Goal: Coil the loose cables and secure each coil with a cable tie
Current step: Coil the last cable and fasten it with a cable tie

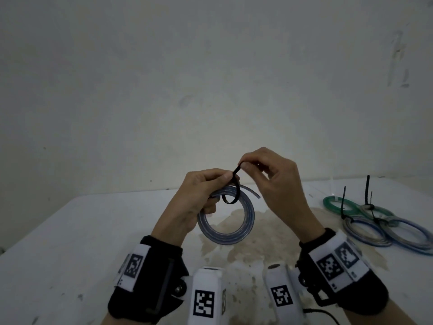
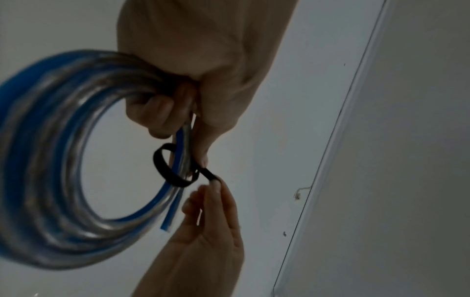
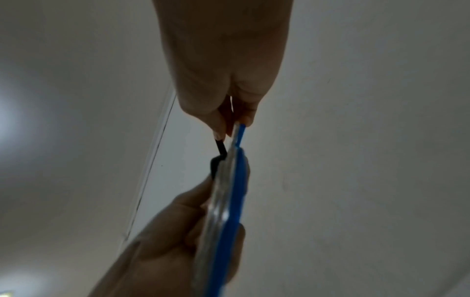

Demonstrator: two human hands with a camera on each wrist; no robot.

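Observation:
A coil of clear and blue cable [image 1: 226,216] [image 2: 50,160] [image 3: 226,211] hangs above the white table [image 1: 70,231], held up in the air. My left hand [image 1: 199,195] [image 2: 178,96] grips the coil at its top left. A black cable tie [image 1: 234,186] [image 2: 172,170] [image 3: 218,156] loops loosely round the coil's strands beside the left thumb. My right hand [image 1: 264,174] [image 3: 223,112] pinches the tie's free end between thumb and forefinger and holds it up and to the right. The cable's cut end [image 1: 254,193] sticks out past the loop.
Several tied coils [image 1: 375,221], green and blue, lie on the table at the right with black tie tails standing up. A brownish stain [image 1: 253,233] marks the table under the hands. A plain wall [image 1: 210,78] stands behind.

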